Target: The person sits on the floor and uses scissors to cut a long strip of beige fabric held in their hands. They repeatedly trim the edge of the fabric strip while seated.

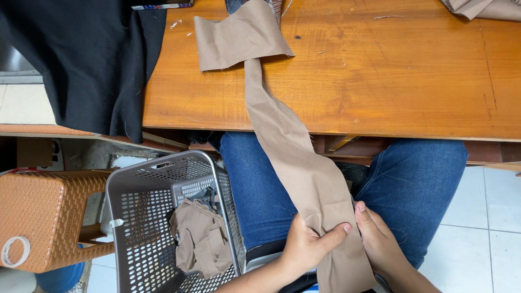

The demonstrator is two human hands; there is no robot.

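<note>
Both hands pinch a long strip of tan fabric (304, 168) over the lap of a seated person in blue jeans (418, 179): the left hand (306, 247) is closed on the cloth with its thumb stretched across the top, and the right hand (380, 241) grips the strip's right edge, fingers curled under and thumb on top. From the grip the strip runs away over the left thigh, climbs the near edge of an orange wooden table (407, 81) and ends in a wider, wavy piece lying flat on the tabletop; its near end hangs past the hands and out of view. Just left of the left knee stands a grey perforated plastic basket (135, 206), holding a crumpled heap of tan fabric pieces (201, 241) against its right wall, with something dark tucked behind the heap. Farther left sits a brown woven-pattern plastic stool (49, 217), a roll of white tape (15, 251) resting on its near corner. A black cloth (87, 59) drapes over the table's far left end, and more tan fabric (483, 8) lies at the far right corner.
</note>
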